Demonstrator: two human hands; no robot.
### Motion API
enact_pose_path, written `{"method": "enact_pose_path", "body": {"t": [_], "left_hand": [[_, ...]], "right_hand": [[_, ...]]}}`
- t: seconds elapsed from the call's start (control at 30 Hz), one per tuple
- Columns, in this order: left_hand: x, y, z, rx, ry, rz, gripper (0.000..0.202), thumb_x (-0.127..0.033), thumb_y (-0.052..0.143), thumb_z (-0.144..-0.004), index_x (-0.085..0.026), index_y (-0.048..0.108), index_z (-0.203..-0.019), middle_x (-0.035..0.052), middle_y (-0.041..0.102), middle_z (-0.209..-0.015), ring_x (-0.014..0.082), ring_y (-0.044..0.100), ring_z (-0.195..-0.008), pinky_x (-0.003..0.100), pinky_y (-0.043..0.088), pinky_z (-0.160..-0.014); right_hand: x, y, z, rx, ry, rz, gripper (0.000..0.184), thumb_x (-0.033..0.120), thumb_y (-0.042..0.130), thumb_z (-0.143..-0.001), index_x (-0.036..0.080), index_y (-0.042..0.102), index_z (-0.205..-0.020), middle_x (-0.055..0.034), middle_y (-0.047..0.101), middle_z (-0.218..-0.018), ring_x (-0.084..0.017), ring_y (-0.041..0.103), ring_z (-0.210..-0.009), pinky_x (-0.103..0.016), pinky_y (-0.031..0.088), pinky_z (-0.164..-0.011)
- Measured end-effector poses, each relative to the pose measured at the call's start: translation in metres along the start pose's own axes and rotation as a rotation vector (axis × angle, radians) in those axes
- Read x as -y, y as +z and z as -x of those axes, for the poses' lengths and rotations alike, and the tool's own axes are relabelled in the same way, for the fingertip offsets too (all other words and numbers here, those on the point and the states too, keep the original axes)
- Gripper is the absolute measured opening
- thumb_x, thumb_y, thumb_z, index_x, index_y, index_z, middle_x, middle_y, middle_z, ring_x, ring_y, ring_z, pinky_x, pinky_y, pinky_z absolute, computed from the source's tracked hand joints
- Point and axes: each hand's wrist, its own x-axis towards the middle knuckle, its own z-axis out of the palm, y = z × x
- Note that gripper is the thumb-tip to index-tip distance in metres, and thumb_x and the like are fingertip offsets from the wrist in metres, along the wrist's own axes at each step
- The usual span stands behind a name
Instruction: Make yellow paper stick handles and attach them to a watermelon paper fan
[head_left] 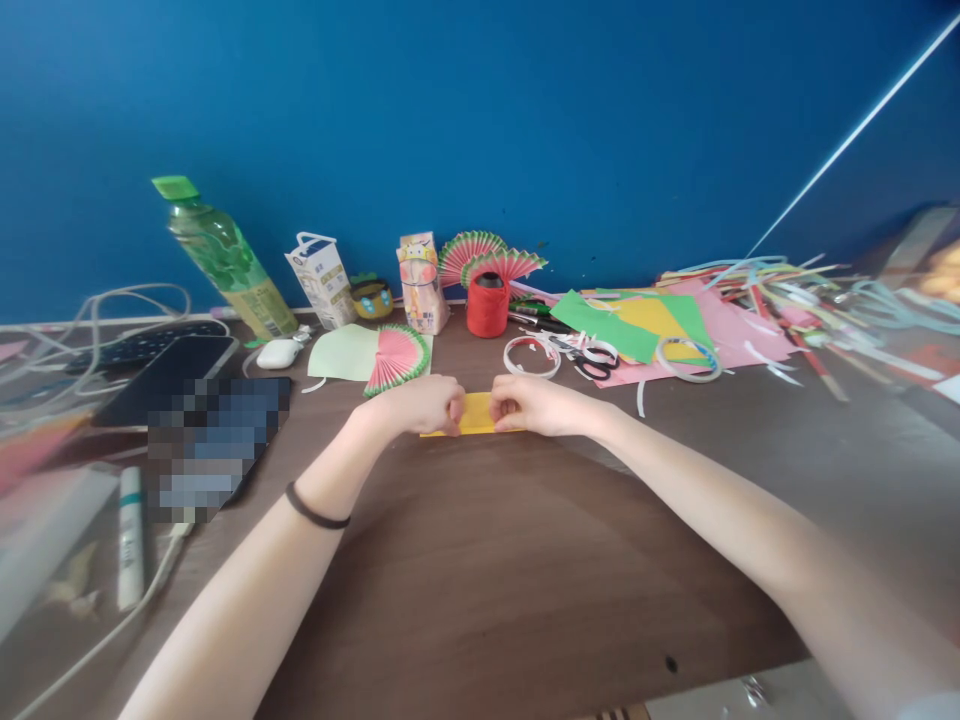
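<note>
A small yellow paper strip (pixel 475 412) lies on the brown table (pixel 480 560) in the middle of the view. My left hand (pixel 420 405) pinches its left end with fingers closed. My right hand (pixel 536 405) pinches its right end the same way. Both hands rest low on the tabletop, and most of the paper is hidden beneath them. A black band circles my left wrist.
A pleated watermelon paper fan (pixel 396 358), red thread spool (pixel 487 305), scissors (pixel 592 358), tape rings (pixel 531 356) and coloured paper sheets (pixel 645 322) lie behind. A green bottle (pixel 221 255), cartons, a phone (pixel 214 440), cables and a glue stick (pixel 130 535) are on the left.
</note>
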Motion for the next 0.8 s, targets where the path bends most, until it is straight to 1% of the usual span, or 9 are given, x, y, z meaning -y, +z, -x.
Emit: {"method": "enact_pose_path", "body": {"t": [0.13,0.23,0.33,0.4,0.53,0.67,0.8], "left_hand": [[0.001,0.001,0.001,0.000,0.014,0.014,0.013,-0.024,0.060,-0.063,-0.017,0.060,-0.075,0.0027,0.060,-0.084,0.0168,0.056,-0.079,0.025,0.040,-0.068],[-0.001,0.000,0.002,-0.011,0.022,0.002,0.014,-0.026,0.061,-0.063,-0.018,0.060,-0.075,0.0023,0.061,-0.082,0.0172,0.056,-0.079,0.025,0.040,-0.067],[-0.005,-0.002,0.005,0.002,-0.018,-0.002,0.012,-0.024,0.059,-0.063,-0.018,0.060,-0.074,0.0015,0.062,-0.080,0.0166,0.057,-0.078,0.024,0.039,-0.066],[-0.009,-0.005,0.007,0.011,-0.064,0.002,0.012,-0.023,0.056,-0.063,-0.019,0.060,-0.074,0.0014,0.063,-0.080,0.0158,0.057,-0.074,0.024,0.039,-0.063],[-0.013,-0.009,0.010,0.005,-0.103,0.005,0.014,-0.024,0.051,-0.066,-0.019,0.061,-0.074,0.0017,0.064,-0.081,0.0152,0.057,-0.069,0.025,0.039,-0.059],[-0.009,-0.008,0.009,-0.004,-0.076,0.038,0.015,-0.024,0.052,-0.066,-0.019,0.062,-0.075,0.0017,0.065,-0.083,0.0150,0.058,-0.073,0.023,0.040,-0.062],[-0.003,-0.006,0.006,-0.002,-0.060,0.058,0.015,-0.023,0.051,-0.067,-0.018,0.062,-0.076,0.0018,0.066,-0.084,0.0146,0.058,-0.074,0.022,0.040,-0.063]], "right_hand": [[0.004,-0.002,0.002,0.013,-0.011,0.042,0.003,0.016,0.059,-0.076,0.015,0.059,-0.073,-0.0009,0.051,-0.081,-0.012,0.049,-0.072,-0.024,0.035,-0.064],[0.008,-0.004,0.004,0.031,-0.005,0.075,0.004,0.017,0.063,-0.075,0.015,0.059,-0.075,-0.0013,0.051,-0.082,-0.012,0.049,-0.074,-0.024,0.036,-0.066],[0.010,-0.005,0.005,0.030,-0.009,0.098,0.005,0.018,0.064,-0.074,0.015,0.060,-0.076,-0.0015,0.052,-0.082,-0.012,0.050,-0.074,-0.024,0.036,-0.066],[0.009,-0.005,0.004,0.018,-0.021,0.111,0.002,0.016,0.061,-0.076,0.015,0.060,-0.074,-0.0013,0.053,-0.081,-0.012,0.050,-0.073,-0.025,0.036,-0.066],[0.006,-0.003,0.002,-0.014,-0.044,0.125,0.006,0.014,0.058,-0.078,0.016,0.061,-0.073,-0.0014,0.054,-0.080,-0.013,0.050,-0.073,-0.025,0.035,-0.066],[0.003,-0.002,0.000,-0.039,-0.075,0.124,0.006,0.014,0.058,-0.078,0.016,0.060,-0.072,-0.0018,0.053,-0.081,-0.015,0.050,-0.079,-0.026,0.036,-0.070],[0.000,-0.001,-0.001,-0.051,-0.087,0.078,0.006,0.012,0.057,-0.077,0.016,0.057,-0.073,-0.0019,0.052,-0.082,-0.015,0.050,-0.083,-0.027,0.037,-0.074]]}}
